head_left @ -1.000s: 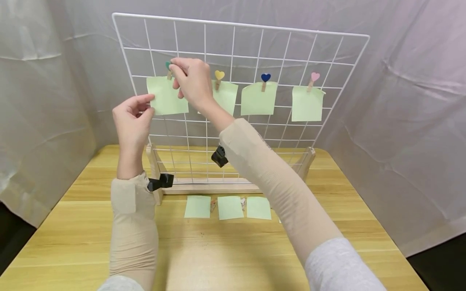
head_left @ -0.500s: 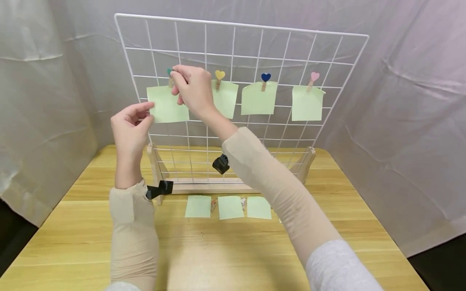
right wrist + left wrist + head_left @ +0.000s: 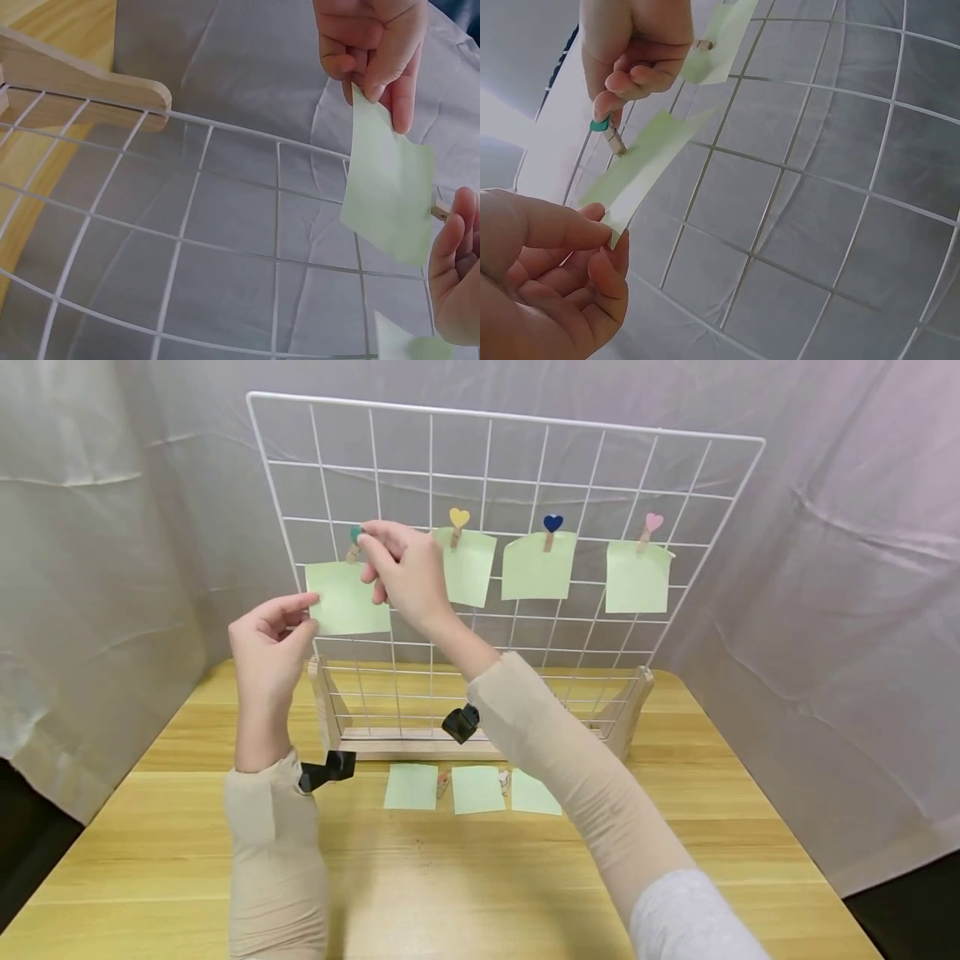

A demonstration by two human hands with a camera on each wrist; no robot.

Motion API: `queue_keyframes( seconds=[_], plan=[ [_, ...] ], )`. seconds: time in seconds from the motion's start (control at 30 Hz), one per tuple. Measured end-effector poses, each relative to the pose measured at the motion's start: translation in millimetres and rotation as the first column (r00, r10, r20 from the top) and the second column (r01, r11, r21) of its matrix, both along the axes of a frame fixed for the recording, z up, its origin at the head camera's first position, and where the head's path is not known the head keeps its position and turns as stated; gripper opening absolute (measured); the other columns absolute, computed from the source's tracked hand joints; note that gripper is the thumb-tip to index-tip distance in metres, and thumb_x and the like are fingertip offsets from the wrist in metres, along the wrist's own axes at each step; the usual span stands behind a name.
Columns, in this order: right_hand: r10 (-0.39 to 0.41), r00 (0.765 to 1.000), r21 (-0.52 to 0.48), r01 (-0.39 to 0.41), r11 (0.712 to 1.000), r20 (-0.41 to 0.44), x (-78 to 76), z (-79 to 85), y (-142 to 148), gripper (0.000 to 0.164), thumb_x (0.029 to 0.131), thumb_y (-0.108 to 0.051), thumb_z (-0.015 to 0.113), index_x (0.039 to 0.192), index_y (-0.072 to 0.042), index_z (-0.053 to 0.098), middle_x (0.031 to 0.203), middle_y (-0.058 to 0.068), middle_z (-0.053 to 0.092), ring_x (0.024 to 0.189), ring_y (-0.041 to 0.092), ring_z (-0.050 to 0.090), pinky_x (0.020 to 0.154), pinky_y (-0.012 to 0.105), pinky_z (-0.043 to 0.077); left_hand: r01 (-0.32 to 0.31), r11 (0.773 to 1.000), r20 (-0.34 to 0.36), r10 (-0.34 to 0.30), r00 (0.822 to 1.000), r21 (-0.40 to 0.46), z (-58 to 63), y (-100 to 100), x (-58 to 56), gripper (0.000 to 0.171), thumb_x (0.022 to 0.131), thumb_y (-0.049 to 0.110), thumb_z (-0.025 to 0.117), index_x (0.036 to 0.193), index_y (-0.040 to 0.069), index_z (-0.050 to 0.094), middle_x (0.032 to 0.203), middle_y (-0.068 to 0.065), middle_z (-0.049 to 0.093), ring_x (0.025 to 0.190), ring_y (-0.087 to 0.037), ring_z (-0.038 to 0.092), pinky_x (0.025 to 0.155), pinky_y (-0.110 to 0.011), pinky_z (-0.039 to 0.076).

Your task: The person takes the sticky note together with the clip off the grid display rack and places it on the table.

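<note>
A pale green sticky note (image 3: 347, 600) stands in front of the white wire grid (image 3: 510, 417) at its left side, with a small wooden clothespin (image 3: 613, 139) on its top edge. The clothespin bears a teal heart (image 3: 356, 534). My right hand (image 3: 408, 568) pinches the clothespin at the heart between thumb and forefinger. With thumb and forefinger, my left hand (image 3: 270, 639) pinches the note's left edge. In the left wrist view the note curves between both hands, in front of the wires. The right wrist view shows the clothespin (image 3: 440, 209) partly covered by the right fingers.
Notes hang from clothespins with a yellow heart (image 3: 460, 517), a blue heart (image 3: 553, 523) and a pink heart (image 3: 654, 522). Below, three notes (image 3: 410, 787) lie on the wooden table (image 3: 420, 885), small clips (image 3: 442, 783) between them. A wooden stand (image 3: 420, 748) supports the grid.
Both hands have moved down together with the note and its teal-heart clothespin, lower against the grid. The other hanging notes keep their places on the grid; the head view has shifted slightly.
</note>
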State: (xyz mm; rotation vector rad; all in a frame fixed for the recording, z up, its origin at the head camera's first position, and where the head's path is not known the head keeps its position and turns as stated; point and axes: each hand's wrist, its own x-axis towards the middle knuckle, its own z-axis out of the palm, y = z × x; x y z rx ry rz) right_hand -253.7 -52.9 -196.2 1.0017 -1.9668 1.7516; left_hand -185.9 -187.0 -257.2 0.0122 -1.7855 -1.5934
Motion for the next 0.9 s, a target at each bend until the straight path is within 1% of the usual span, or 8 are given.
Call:
queue_keyframes(
  seconds=[0.17, 0.3, 0.4, 0.5, 0.6, 0.67, 0.9],
  plan=[
    [0.035, 0.999, -0.001, -0.035, 0.999, -0.014, 3.1, -11.2, 3, 0.019, 0.087, -0.002, 0.055, 0.102, 0.007, 0.061, 0.059, 0.009, 0.055, 0.038, 0.020, 0.048, 0.039, 0.024, 0.041, 0.006, 1.000, 0.001, -0.006, 1.000, 0.016, -9.7, -3, 3.5, 0.020, 0.081, -0.005, 0.056, 0.097, -0.002, 0.067, 0.071, -0.002, 0.056, 0.064, -0.013, 0.046, 0.054, -0.017, 0.037],
    [0.049, 0.998, -0.003, -0.050, 0.999, -0.029, 4.1, -17.6, 5, 0.018, 0.087, -0.002, 0.055, 0.101, 0.008, 0.060, 0.063, 0.010, 0.057, 0.040, 0.020, 0.049, 0.041, 0.026, 0.043, 0.022, 0.999, -0.008, -0.021, 1.000, 0.050, -16.4, -5, 5.6, 0.019, 0.080, -0.006, 0.056, 0.095, -0.002, 0.068, 0.070, -0.002, 0.056, 0.063, -0.013, 0.046, 0.053, -0.016, 0.036],
    [0.034, 0.999, -0.004, -0.034, 0.999, 0.002, 4.8, -20.7, 6, 0.018, 0.087, -0.003, 0.055, 0.102, 0.007, 0.060, 0.066, 0.010, 0.058, 0.041, 0.017, 0.049, 0.042, 0.023, 0.044, 0.027, 0.997, -0.002, -0.027, 1.000, 0.073, -20.2, -5, 7.3, 0.019, 0.080, -0.006, 0.056, 0.094, -0.002, 0.068, 0.070, -0.002, 0.056, 0.064, -0.013, 0.046, 0.053, -0.016, 0.036],
    [0.020, 0.999, -0.009, -0.020, 1.000, 0.049, 6.5, -24.1, 10, 0.019, 0.087, -0.003, 0.055, 0.102, 0.007, 0.060, 0.071, 0.013, 0.058, 0.041, 0.015, 0.049, 0.042, 0.022, 0.043, 0.025, 0.998, 0.012, -0.026, 1.000, 0.056, -24.6, -5, 9.0, 0.019, 0.081, -0.006, 0.056, 0.096, -0.003, 0.067, 0.071, 0.000, 0.056, 0.066, -0.012, 0.046, 0.054, -0.016, 0.036],
    [0.015, 0.997, 0.000, -0.015, 1.000, 0.081, 9.2, -28.9, 14, 0.019, 0.087, -0.002, 0.054, 0.103, 0.008, 0.059, 0.077, 0.016, 0.058, 0.044, 0.015, 0.049, 0.043, 0.024, 0.044, 0.032, 0.999, 0.024, -0.033, 0.999, 0.025, -29.6, -6, 10.5, 0.019, 0.082, -0.005, 0.056, 0.099, -0.006, 0.065, 0.071, 0.002, 0.055, 0.067, -0.012, 0.046, 0.056, -0.017, 0.037],
    [0.014, 0.995, 0.007, -0.015, 1.000, 0.100, 9.2, -33.9, 15, 0.020, 0.087, -0.002, 0.054, 0.104, 0.008, 0.059, 0.080, 0.017, 0.058, 0.046, 0.015, 0.050, 0.045, 0.026, 0.045, 0.036, 0.999, 0.039, -0.037, 0.999, 0.009, -33.5, -7, 11.6, 0.019, 0.082, -0.005, 0.057, 0.099, -0.008, 0.064, 0.071, 0.002, 0.055, 0.067, -0.012, 0.046, 0.056, -0.017, 0.037],
    [0.010, 0.991, -0.020, -0.007, 1.000, 0.135, 3.2, -58.1, 13, 0.020, 0.087, -0.004, 0.056, 0.103, 0.006, 0.060, 0.084, 0.014, 0.063, 0.048, 0.013, 0.053, 0.043, 0.020, 0.043, 0.051, 0.999, 0.138, -0.049, 0.989, -0.013, -47.6, -14, 15.6, 0.021, 0.083, -0.002, 0.058, 0.102, -0.006, 0.063, 0.072, 0.003, 0.055, 0.068, -0.012, 0.046, 0.057, -0.017, 0.038]
  ],
)
